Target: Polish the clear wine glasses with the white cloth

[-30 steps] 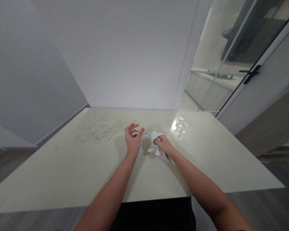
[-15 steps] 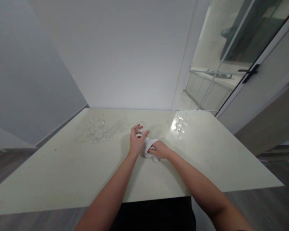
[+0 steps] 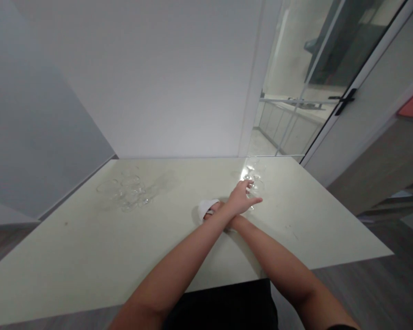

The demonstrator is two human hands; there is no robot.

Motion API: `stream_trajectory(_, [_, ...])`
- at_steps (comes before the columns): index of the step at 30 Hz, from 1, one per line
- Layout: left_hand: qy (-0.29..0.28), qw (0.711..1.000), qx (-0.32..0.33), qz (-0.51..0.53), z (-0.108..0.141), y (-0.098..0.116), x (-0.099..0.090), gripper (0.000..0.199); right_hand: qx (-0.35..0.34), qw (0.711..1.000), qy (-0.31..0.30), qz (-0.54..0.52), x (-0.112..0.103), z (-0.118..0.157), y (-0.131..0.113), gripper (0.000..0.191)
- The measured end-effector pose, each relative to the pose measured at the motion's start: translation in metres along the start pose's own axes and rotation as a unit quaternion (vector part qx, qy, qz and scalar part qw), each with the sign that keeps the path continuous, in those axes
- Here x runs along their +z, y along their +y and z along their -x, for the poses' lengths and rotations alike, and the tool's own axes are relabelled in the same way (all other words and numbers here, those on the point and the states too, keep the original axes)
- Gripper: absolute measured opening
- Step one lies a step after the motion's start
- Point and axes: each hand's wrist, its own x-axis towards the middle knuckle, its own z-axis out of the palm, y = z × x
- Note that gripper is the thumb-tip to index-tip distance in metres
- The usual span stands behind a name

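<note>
My left hand (image 3: pixel 241 198) reaches across my right forearm toward the right side of the table. Its thumb and fingers curve around a clear wine glass (image 3: pixel 258 187), which is faint against the pale surface. Just behind it stand several more clear glasses (image 3: pixel 248 173). Underneath the crossing arm, my right hand (image 3: pixel 216 208) is closed on a white cloth (image 3: pixel 206 207), partly hidden by my left wrist and forearm.
A cluster of several clear stemmed glasses (image 3: pixel 127 190) stands on the left part of the pale table (image 3: pixel 106 256). The table's far edge meets a white wall (image 3: pixel 179 91). Beyond, to the right, is a glass-paned door with a black handle (image 3: pixel 346 101).
My left hand has moved right with the glass, from beside the cloth to the right-hand glasses, crossing over my right arm. My right hand stays on the cloth. The view has shifted slightly.
</note>
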Motion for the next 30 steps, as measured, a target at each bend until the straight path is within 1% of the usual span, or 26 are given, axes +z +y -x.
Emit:
stream_trajectory(2, [-0.002,1.000,-0.013,-0.002,-0.010,-0.004,0.022,0.063,-0.030,0.995,-0.089,0.047,-0.001,-0.003,0.003,0.018])
stream_trajectory(4, [-0.007,1.000,-0.016,-0.012,-0.018,-0.008,0.038,0.063,-0.075,0.979,-0.152,0.114,-0.003,-0.005,0.005,0.021])
stream_trajectory(6, [-0.009,0.999,-0.017,-0.031,-0.025,-0.011,0.048,0.063,-0.127,0.956,-0.183,0.192,-0.003,-0.006,0.005,0.022])
stream_trajectory(8, [-0.010,0.998,-0.023,-0.054,-0.030,-0.011,0.055,0.063,-0.174,0.928,-0.205,0.259,-0.003,-0.007,0.003,0.024])
stream_trajectory(11, [-0.008,0.996,-0.043,-0.078,-0.035,-0.010,0.060,0.066,-0.197,0.914,-0.213,0.284,-0.003,-0.005,-0.002,0.025])
stream_trajectory(13, [-0.003,0.994,-0.063,-0.095,-0.034,-0.010,0.060,0.072,-0.197,0.911,-0.213,0.293,-0.003,-0.004,-0.005,0.027])
stream_trajectory(15, [-0.004,0.986,-0.093,-0.136,-0.030,-0.011,0.059,0.079,-0.192,0.907,-0.211,0.309,-0.003,-0.002,-0.006,0.029])
stream_trajectory(17, [-0.040,0.969,-0.130,-0.207,-0.022,-0.013,0.056,0.079,-0.188,0.902,-0.208,0.329,-0.002,-0.001,-0.006,0.031])
stream_trajectory(19, [-0.104,0.940,-0.155,-0.285,-0.013,-0.015,0.052,0.070,-0.182,0.895,-0.202,0.353,-0.001,0.000,-0.006,0.033])
stream_trajectory(21, [-0.164,0.909,-0.153,-0.351,-0.006,-0.018,0.049,0.060,-0.172,0.885,-0.198,0.384,0.001,0.002,-0.007,0.036])
stream_trajectory(24, [-0.205,0.878,-0.128,-0.414,-0.001,-0.018,0.048,0.052,-0.160,0.874,-0.193,0.417,0.001,0.005,-0.010,0.038])
stream_trajectory(27, [-0.223,0.863,-0.120,-0.438,0.000,-0.016,0.049,0.051,-0.156,0.870,-0.191,0.426,0.001,0.007,-0.012,0.037])
stream_trajectory(30, [-0.215,0.862,-0.117,-0.444,0.001,-0.016,0.050,0.056,-0.154,0.869,-0.188,0.431,0.001,0.009,-0.013,0.038])
